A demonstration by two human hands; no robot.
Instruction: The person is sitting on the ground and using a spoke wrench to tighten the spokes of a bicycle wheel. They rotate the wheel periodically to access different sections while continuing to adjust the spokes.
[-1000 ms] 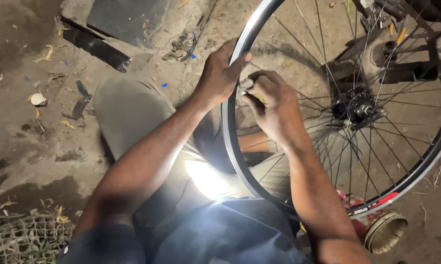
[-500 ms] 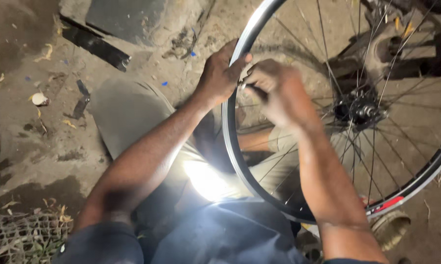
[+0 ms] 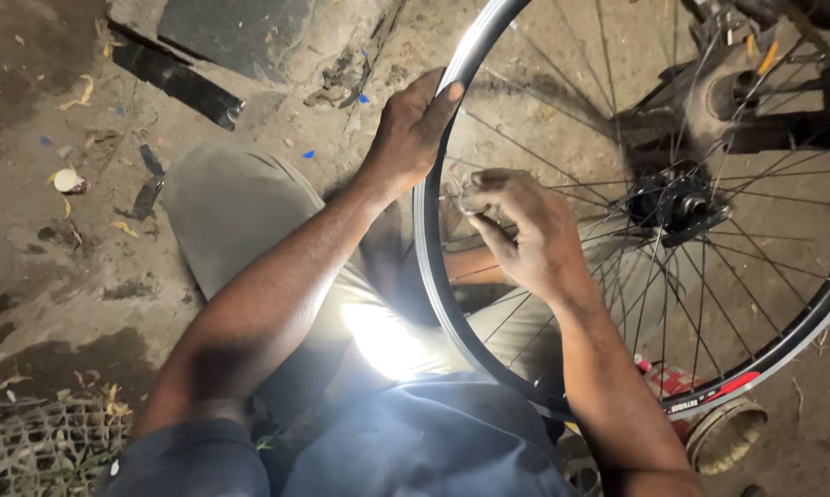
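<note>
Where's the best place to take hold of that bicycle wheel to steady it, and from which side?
Probably the bare rim, from outside it, as the left hand does: the rim's narrow edge fits a wrapping grip, while thin spokes crowd the inside, where the right hand works.

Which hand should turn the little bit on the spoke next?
Probably the right hand: its fingers already pinch at a spoke just inside the rim. The left hand is busy gripping the rim.
</note>
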